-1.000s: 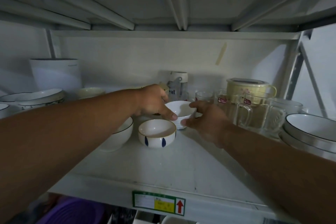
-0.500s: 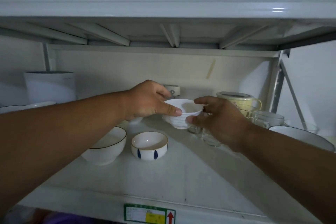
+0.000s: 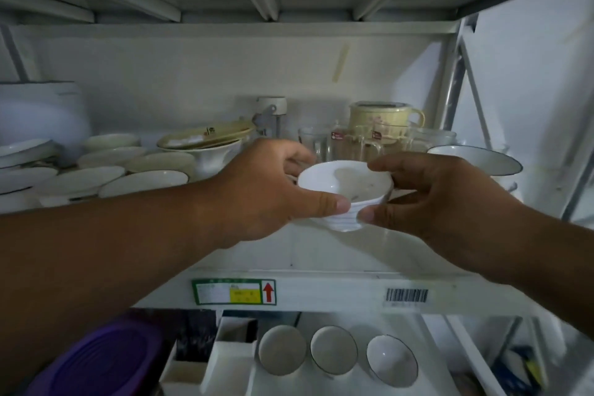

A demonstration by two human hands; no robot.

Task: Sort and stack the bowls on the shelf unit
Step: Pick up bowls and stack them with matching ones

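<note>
Held bowl: a small white ribbed bowl (image 3: 345,194) is up in the air in front of the shelf (image 3: 321,294), above its front part, tilted a little so the inside shows; it touches no other dish.
Left hand: the left hand (image 3: 260,193) grips the bowl's left side, thumb pressed on the near wall below the rim, the other fingers curled round the far side.
Right hand: the right hand (image 3: 440,199) holds the bowl's right side, thumb on the lower wall near the foot, index finger lying along the far rim.
Thumbs: the two thumb tips sit close together on the near side of the bowl, just apart.
Left of shelf: shallow cream dishes (image 3: 112,167) lie overlapping in rows, with white plates (image 3: 22,164) further left at the edge of view.
Middle back: a white footed bowl (image 3: 213,154) carries tilted cream plates (image 3: 205,137) on top; behind it stands a white-capped bottle (image 3: 271,116), partly hidden.
Right back: clear glass mugs (image 3: 350,143) with red stickers stand in a group; behind them is a cream lidded pot with a handle (image 3: 384,119).
Far right: a wide white bowl with a dark rim (image 3: 475,159) sits just beyond the right hand.
Shelf front: a green, yellow and white label with a red arrow (image 3: 234,292) and a barcode sticker (image 3: 406,295) are stuck on the front edge.
Lower level: three round bowls (image 3: 334,350) stand on edge in a white rack, side by side; a purple lid (image 3: 99,360) lies to the left.
</note>
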